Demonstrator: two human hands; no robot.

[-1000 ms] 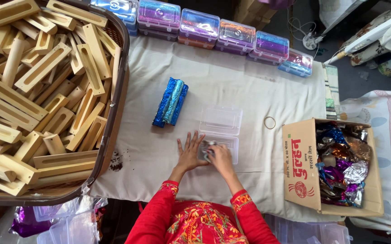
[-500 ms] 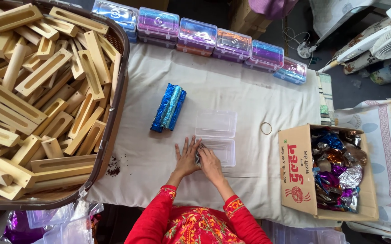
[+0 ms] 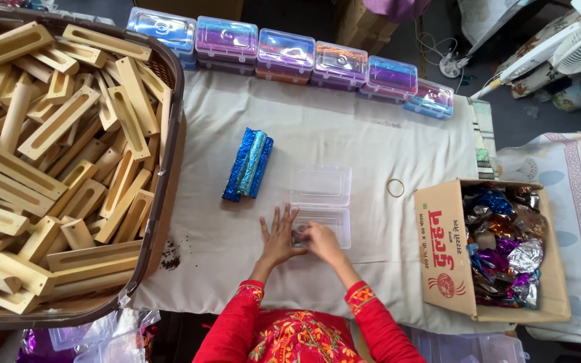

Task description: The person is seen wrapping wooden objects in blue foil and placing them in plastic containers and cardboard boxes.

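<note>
Resting flat on the white cloth (image 3: 371, 141), fingers spread and holding nothing, the left hand (image 3: 279, 236) lies beside the open clear plastic box (image 3: 327, 202). Right hand (image 3: 320, 240) pinches a small silvery piece (image 3: 298, 236) at the box's left edge. Blue foil-wrapped sticks (image 3: 249, 165) lie nearby.

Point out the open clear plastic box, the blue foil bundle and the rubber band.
open clear plastic box (image 3: 320, 186), head view, on its raised lid.
blue foil bundle (image 3: 248, 165), head view, on its middle.
rubber band (image 3: 388, 188), head view, on the ring's left edge.
</note>
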